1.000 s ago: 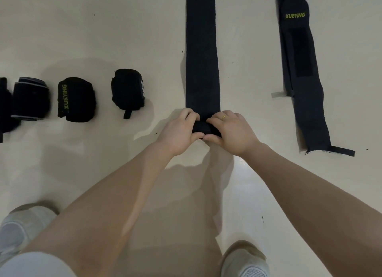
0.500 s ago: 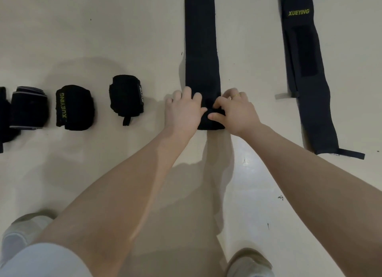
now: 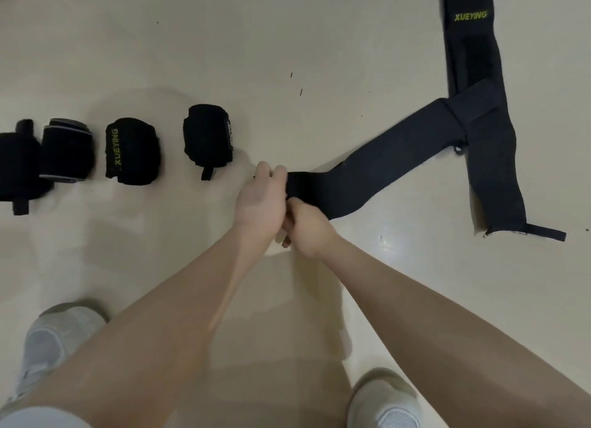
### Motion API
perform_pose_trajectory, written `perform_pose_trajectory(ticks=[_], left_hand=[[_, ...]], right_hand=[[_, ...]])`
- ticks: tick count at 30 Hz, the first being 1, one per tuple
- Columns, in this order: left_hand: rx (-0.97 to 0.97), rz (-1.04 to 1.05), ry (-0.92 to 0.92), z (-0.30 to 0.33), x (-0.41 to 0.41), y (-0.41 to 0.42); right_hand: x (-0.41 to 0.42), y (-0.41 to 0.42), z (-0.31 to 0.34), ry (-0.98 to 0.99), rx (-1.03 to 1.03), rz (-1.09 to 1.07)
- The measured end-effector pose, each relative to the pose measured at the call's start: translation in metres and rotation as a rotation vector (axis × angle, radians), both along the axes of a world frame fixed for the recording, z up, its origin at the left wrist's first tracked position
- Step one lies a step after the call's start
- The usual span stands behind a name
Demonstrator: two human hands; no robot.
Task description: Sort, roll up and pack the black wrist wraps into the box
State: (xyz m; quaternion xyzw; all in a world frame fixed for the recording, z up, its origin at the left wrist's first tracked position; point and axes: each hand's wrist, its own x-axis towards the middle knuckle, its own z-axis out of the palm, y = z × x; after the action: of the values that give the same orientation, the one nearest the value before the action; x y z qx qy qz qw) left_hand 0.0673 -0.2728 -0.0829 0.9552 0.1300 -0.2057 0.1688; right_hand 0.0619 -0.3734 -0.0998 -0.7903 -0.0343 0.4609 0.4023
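A black wrist wrap [image 3: 377, 168] runs from my hands up to the right, and its far end lies across a second flat wrap [image 3: 489, 146] printed XUEYING. My left hand [image 3: 260, 197] and my right hand [image 3: 303, 227] both grip the near, rolled end of the wrap, which is mostly hidden between them. Several rolled wraps sit in a row on the left: one [image 3: 208, 136] nearest my hands, one [image 3: 131, 151] with XUEYING lettering, one [image 3: 65, 154] with grey edges, and one [image 3: 17, 168] at the frame edge. No box is in view.
All of this lies on a pale, glossy floor [image 3: 287, 44]. My two light shoes [image 3: 54, 341] [image 3: 387, 402] stand at the bottom of the view. Bare floor shows between the rolled wraps and the flat wrap on the right.
The wrap lay straight ahead and my hands rolled its near end on the floor. Now both hands grip the roll, and the loose tail has swung right across the other wrap.
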Motion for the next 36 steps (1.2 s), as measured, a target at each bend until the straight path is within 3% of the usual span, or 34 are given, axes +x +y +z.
perform_pose_trajectory(ticks=[2,6,7,11,15,18,20,24,28,30,33,36], left_hand=[[-0.040,0.104,-0.010,0.000,-0.008,0.014],[0.014,0.114,-0.022,-0.004,-0.009,0.011],[0.041,0.112,-0.038,-0.008,-0.009,0.005],[0.072,0.180,-0.090,-0.023,-0.013,-0.008],[0.132,0.067,-0.100,-0.027,-0.021,-0.003],[0.239,0.074,-0.018,-0.027,-0.045,0.005],[0.304,0.113,0.047,-0.028,-0.065,0.016],[0.464,0.151,0.008,-0.030,-0.082,0.027],[0.333,0.192,0.034,-0.035,-0.081,0.025],[0.331,0.202,0.036,-0.033,-0.081,0.026],[0.299,0.204,0.031,-0.031,-0.081,0.028],[0.293,0.188,0.034,-0.031,-0.081,0.027]], right_hand=[[-0.006,-0.006,0.004,-0.048,0.025,0.184],[0.017,-0.030,0.018,-0.754,-0.122,0.012],[0.026,-0.037,0.018,-0.846,-0.168,0.005],[0.053,-0.054,0.013,-0.719,-0.382,0.359],[0.063,-0.051,0.020,-0.960,-0.415,0.597],[0.050,-0.027,0.029,-0.791,-0.415,0.846],[0.038,-0.007,0.030,-0.745,-0.416,0.893],[0.026,0.016,0.026,-0.731,-0.554,0.930],[0.042,0.012,0.032,-0.353,-0.502,0.824],[0.049,0.013,0.036,-0.230,-0.496,0.897],[0.048,0.010,0.040,-0.188,-0.559,1.047],[0.049,-0.003,0.043,-0.175,-0.503,1.025]])
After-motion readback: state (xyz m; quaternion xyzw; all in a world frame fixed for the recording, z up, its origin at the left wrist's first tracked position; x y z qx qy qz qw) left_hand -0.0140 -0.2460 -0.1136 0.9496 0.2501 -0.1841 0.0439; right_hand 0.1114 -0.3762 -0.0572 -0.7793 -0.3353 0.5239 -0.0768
